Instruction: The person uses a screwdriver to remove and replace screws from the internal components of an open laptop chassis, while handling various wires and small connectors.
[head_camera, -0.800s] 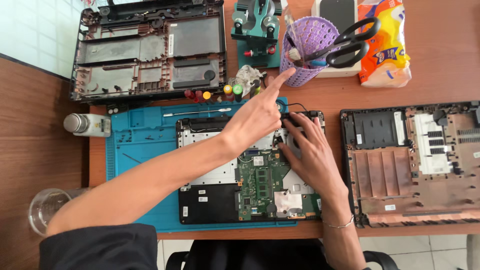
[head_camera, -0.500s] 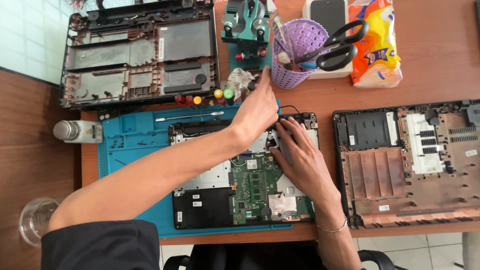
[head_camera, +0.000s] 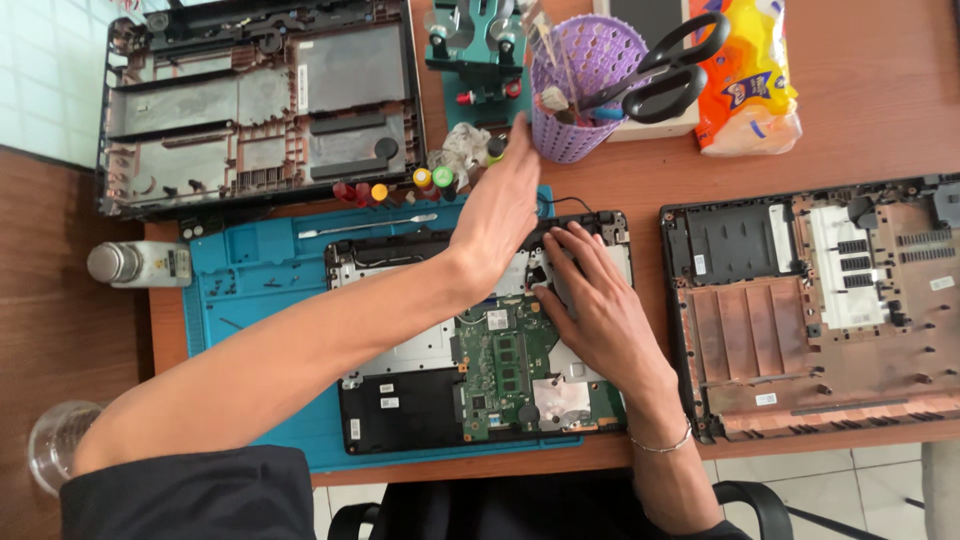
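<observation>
An opened laptop base (head_camera: 400, 350) with a green circuit board (head_camera: 505, 370) lies on a blue work mat (head_camera: 250, 280). My right hand (head_camera: 590, 295) rests flat on the laptop's upper right corner, fingers spread, holding nothing. My left hand (head_camera: 500, 210) stretches across above the laptop's top edge, fingers extended toward a purple mesh tool cup (head_camera: 580, 85); its fingertips are next to the cup's lower left side and small coloured-handled tools (head_camera: 420, 182). It holds nothing that I can see.
A black laptop bottom shell (head_camera: 250, 110) lies at the back left, a brown-lined shell (head_camera: 820, 300) at the right. Black scissors (head_camera: 660, 70) sit in the cup, an orange packet (head_camera: 745, 80) beside it. A small bottle (head_camera: 135, 262) and glass (head_camera: 55, 440) stand left.
My left hand has drawn its pointing finger in and slid left and lower beside the purple cup. The right hand stays on the laptop corner. The view shifted slightly.
</observation>
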